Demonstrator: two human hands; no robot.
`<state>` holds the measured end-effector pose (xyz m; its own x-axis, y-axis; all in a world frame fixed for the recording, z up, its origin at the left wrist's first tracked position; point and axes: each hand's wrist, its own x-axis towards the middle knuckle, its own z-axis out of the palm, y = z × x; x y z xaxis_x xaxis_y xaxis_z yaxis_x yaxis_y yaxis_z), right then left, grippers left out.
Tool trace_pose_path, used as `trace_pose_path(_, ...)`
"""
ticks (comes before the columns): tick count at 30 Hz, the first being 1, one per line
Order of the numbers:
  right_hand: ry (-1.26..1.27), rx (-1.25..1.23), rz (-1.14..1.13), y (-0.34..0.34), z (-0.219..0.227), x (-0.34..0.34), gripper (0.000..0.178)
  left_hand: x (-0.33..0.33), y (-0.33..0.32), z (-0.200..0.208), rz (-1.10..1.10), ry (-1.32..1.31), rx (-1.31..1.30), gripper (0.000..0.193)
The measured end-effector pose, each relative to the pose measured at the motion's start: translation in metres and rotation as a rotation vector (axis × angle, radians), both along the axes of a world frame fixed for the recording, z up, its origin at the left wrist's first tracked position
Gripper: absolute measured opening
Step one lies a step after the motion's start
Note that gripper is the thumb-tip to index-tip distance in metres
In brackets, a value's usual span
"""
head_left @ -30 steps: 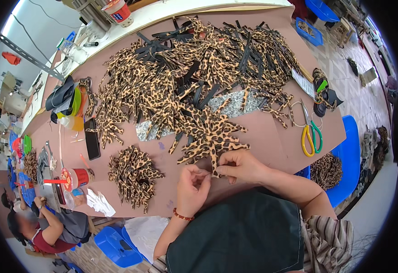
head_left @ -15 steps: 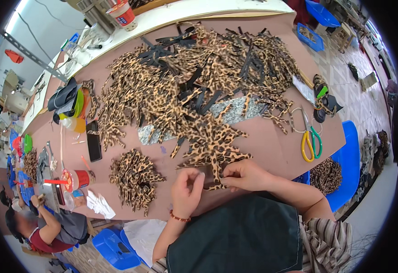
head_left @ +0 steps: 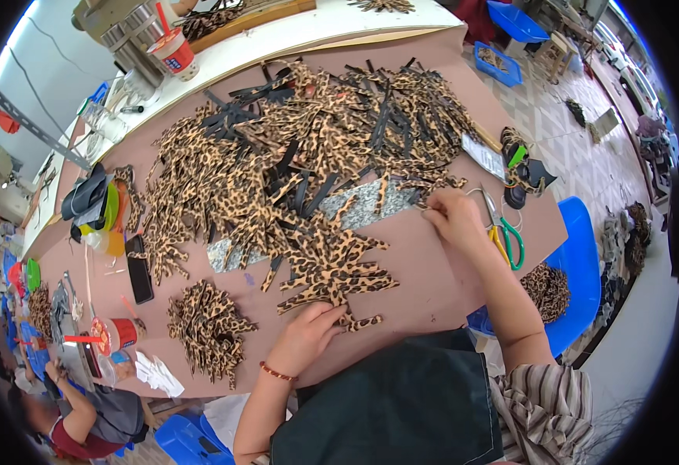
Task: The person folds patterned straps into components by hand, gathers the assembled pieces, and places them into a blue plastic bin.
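Observation:
Close to the table's front edge, my left hand (head_left: 306, 339) bends its fingers onto a leopard-print strip (head_left: 365, 322), pressing or pinching it; the fingertips are partly hidden. This strip lies at the near end of a fan of leopard-print strips (head_left: 338, 267). My right hand (head_left: 458, 219) is stretched out to the right, its thumb and fingers drawn together at a few loose leopard-print strips (head_left: 444, 181) beside a grey speckled slab (head_left: 370, 203). Behind both hands spreads a large heap of leopard-print strips (head_left: 223, 167), with black strips (head_left: 320, 194) mixed in.
Scissors (head_left: 507, 236) with yellow and green handles lie right of my right forearm. A separate bundle of strips (head_left: 209, 329), a phone (head_left: 139, 269) and a lidded cup (head_left: 118, 335) are on the left. A blue tub (head_left: 580, 279) stands at the right edge. Another person (head_left: 95, 418) sits at lower left.
My right hand has left the strip in front of me and reached right and away to the loose strips. My left hand has moved onto the near strip. The whole view has shifted slightly.

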<state>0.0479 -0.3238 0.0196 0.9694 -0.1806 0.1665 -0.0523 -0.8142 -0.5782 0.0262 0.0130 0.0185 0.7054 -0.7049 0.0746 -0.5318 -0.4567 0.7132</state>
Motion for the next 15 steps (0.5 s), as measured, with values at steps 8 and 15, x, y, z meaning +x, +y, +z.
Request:
trace_pose_path(8,-0.132,-0.146,-0.004,0.013,0.006,0.000,0.015,-0.008,-0.009,-0.005,0.151,-0.054,-0.119,0.019)
trace_pose_path(15,-0.174,-0.144,0.043,0.021,0.017,-0.003,0.012,-0.033,-0.013,-0.007,0.394,0.342,-0.452,0.020)
